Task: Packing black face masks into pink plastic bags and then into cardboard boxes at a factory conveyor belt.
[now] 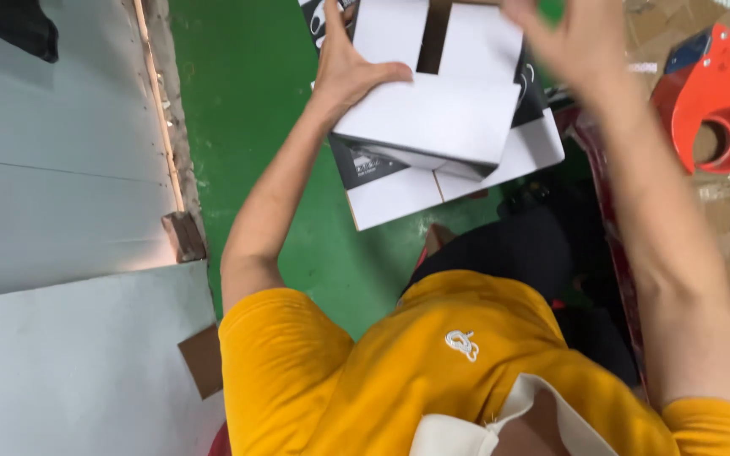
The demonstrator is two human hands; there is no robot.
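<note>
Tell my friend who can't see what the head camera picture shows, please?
A person in a yellow shirt holds a white cardboard box with open flaps over a green floor. The left hand presses its side; the blurred right hand is spread above it. A red tape dispenser lies on the right.
</note>
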